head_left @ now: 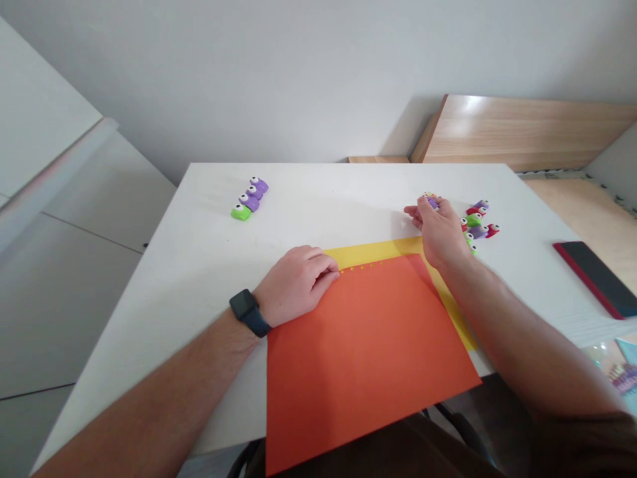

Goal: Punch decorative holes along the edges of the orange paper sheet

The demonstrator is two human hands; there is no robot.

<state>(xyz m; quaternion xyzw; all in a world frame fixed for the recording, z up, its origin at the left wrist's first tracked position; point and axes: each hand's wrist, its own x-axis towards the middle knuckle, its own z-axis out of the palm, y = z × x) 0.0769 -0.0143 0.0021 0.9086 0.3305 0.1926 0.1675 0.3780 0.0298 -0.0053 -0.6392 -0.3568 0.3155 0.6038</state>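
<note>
An orange sheet [368, 352] with small holes along its top edge overlaps a yellow sheet [378, 251]. My left hand [298, 282], a dark watch on its wrist, is closed in a pinch at the orange sheet's upper left corner. Beyond the sheets' upper right corner, my right hand [440, 229] is closed on a small purple piece [432, 202]. Beside it on the right lies a pile of purple, red and green pieces with eye shapes [478, 232], partly hidden by that hand. Three purple pieces [250, 201] and a green one [241, 212] form a row at the back left.
The white table [318, 199] stands against a wall. A dark case with a red edge [597, 279] lies at its right side. Behind on the right is a wooden board [522, 133]. White cabinets [89, 265] stand on the left.
</note>
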